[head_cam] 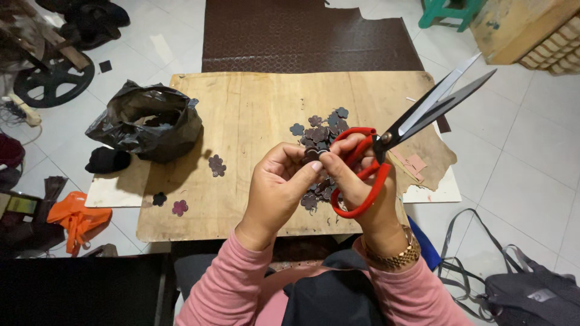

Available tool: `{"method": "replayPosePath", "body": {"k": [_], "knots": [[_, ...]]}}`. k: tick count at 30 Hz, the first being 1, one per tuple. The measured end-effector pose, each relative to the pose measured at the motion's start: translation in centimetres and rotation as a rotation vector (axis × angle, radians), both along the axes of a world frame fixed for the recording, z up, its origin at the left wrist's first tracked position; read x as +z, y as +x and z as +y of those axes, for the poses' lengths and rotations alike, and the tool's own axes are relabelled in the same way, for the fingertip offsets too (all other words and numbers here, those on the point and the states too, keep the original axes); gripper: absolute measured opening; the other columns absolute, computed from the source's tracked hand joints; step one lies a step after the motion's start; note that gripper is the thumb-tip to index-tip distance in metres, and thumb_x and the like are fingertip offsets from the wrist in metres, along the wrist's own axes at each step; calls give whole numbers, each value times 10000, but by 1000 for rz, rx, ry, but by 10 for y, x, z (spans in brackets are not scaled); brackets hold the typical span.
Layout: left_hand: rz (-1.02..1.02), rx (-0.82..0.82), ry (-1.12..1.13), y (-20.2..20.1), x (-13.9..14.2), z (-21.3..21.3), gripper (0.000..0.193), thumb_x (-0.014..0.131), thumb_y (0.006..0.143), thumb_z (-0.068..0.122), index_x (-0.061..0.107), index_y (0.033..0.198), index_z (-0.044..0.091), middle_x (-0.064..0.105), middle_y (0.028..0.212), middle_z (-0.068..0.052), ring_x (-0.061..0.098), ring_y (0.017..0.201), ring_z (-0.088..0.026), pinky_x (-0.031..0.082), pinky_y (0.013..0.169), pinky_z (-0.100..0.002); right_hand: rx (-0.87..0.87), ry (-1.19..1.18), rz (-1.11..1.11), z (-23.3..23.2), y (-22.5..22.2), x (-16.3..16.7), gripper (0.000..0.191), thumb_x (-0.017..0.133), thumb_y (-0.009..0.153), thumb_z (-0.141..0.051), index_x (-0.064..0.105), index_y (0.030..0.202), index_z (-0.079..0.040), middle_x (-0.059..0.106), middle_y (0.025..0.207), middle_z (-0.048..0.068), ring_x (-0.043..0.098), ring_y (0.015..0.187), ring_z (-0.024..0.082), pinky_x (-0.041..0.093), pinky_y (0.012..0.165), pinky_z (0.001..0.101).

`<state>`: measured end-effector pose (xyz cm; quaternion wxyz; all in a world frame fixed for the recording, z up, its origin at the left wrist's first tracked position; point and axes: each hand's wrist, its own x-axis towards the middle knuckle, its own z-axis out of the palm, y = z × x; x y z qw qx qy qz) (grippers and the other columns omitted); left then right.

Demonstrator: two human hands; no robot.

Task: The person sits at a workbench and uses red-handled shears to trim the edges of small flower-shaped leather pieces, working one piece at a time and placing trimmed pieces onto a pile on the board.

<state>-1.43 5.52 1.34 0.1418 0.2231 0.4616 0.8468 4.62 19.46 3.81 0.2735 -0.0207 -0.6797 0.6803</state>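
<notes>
I see both hands up over the board (241, 181), close together. R hand (362, 181) has the scissors (386, 142) hooked on by the red loops, blades parted and pointing up-right, away from the body, so the fingers stay free. L hand (278, 184) meets it at the fingertips; both seem to pinch one small dark flower piece (313, 154) between them, prob. to hold it steady, tho it's mostly hidden. The pile (320, 130) of same flower cutouts sits just behind the hands, within easy reach. A few strays (216, 165) lie left of it. Black bag (145, 121) sits open at the board's left edge; the brown sheet (308, 36) lies beyond.
</notes>
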Motion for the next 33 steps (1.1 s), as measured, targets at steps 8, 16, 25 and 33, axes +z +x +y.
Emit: {"method": "replayPosePath", "body": {"k": [8,16,25,33], "knots": [[-126,34,-53,-1,-1,-3,80,672,948,13,631,1015,0,691,930,-44,660,782,-96,593,727,-266,31,-96,55,12,-3,-4,146,615,980,-18,529,1098,-29,719,1093,109,699,922,137,578,832,272],[-135,-35,-39,4,4,-1,75,650,996,52,645,1059,10,702,926,-47,665,789,-98,561,725,-247,48,-32,-25,10,6,-6,185,705,956,-33,594,1103,-8,708,986,97,668,866,136,561,790,287],[-69,82,-38,3,8,-6,227,642,1022,68,655,1240,4,698,1037,-29,627,890,-80,528,792,-233,201,-69,-156,11,22,-21,259,719,968,-184,580,1108,-18,660,973,37,590,835,97,481,746,249],[-61,78,-29,9,18,-11,303,661,996,24,615,1293,-14,683,1060,-50,635,947,-86,542,868,-241,504,-22,-286,7,43,-17,594,678,958,-459,538,1325,-14,592,1191,49,555,1081,145,471,974,315]]}}
